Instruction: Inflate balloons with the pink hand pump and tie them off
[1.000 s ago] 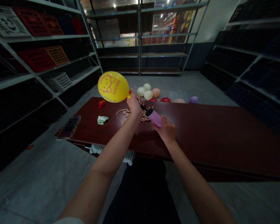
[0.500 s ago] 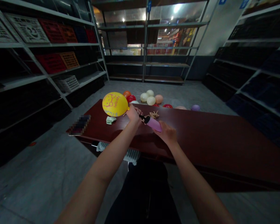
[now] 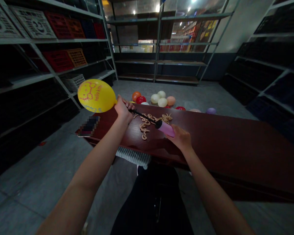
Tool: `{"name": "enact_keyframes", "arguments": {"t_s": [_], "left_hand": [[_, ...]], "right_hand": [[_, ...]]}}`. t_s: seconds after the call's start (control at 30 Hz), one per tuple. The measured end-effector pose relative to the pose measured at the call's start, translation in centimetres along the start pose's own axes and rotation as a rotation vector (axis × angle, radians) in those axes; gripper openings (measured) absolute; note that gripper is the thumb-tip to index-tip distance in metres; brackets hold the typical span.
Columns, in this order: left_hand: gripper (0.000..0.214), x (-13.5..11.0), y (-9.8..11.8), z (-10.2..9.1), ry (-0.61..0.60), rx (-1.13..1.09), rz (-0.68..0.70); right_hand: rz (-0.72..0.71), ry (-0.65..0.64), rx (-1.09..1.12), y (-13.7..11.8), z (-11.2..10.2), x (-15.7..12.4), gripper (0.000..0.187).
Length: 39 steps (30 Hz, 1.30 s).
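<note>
My left hand point(image 3: 123, 107) is closed around the neck of a yellow balloon point(image 3: 96, 95) with a red cartoon print and "hello kitty" lettering. The same fingers sit at the far end of the black rod of a hand balloon pump point(image 3: 167, 128). My right hand point(image 3: 181, 137) is wrapped round the pump's pink-purple body. The black rod shows at length between the hands. Where balloon and pump meet is hidden by my left fingers. Below the rod, a loose tangle of tan rubbery strands point(image 3: 166, 118) lies on the dark red table point(image 3: 222, 140).
A pixelated flat object point(image 3: 89, 126) lies at the table's left corner. Beyond the table, several balloons rest on the floor, such as a white balloon point(image 3: 162, 102) and a purple balloon point(image 3: 211, 111). Metal shelving point(image 3: 158, 49) stands behind; crates fill the left racks.
My left hand has moved left and away from my right hand, drawing the pump's rod out long. The yellow balloon has shifted up-left and looks bigger. More tan strands are uncovered.
</note>
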<state>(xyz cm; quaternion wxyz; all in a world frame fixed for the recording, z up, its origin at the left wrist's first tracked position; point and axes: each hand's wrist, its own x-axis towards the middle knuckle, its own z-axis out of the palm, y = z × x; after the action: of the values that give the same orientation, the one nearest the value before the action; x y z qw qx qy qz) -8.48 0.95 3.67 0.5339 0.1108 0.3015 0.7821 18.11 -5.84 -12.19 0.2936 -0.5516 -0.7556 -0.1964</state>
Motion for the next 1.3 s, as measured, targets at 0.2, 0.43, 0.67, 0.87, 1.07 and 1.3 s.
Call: {"name": "enact_keyframes", "arguments": {"t_s": [0.2,0.43,0.67,0.87,1.07,1.3], "left_hand": [[0.055,-1.0,-3.1,2.5,-0.029,-0.008,0.058],[0.053,-2.8,-8.4,4.2,-0.145,0.035,0.045],[0.056,-4.8,-13.7,3.9,-0.152,0.091,-0.068],[0.052,-4.4,-11.6,1.8,-0.119,0.050,-0.124],[0.048,-3.6,-7.3,0.3,-0.045,0.041,-0.131],[0.043,-1.5,-1.4,-1.0,-0.027,0.075,-0.111]], "right_hand": [[0.115,0.046,-0.012,0.8,0.1,-0.1,0.041],[0.193,0.069,0.005,0.6,0.2,0.0,0.042],[0.229,0.035,-0.005,0.7,0.1,0.3,0.042],[0.120,0.016,-0.015,0.0,-0.3,0.5,0.041],[0.032,-0.038,-0.015,-0.5,-0.7,0.4,0.042],[-0.046,-0.038,-0.016,-0.4,-0.8,0.3,0.042]]}}
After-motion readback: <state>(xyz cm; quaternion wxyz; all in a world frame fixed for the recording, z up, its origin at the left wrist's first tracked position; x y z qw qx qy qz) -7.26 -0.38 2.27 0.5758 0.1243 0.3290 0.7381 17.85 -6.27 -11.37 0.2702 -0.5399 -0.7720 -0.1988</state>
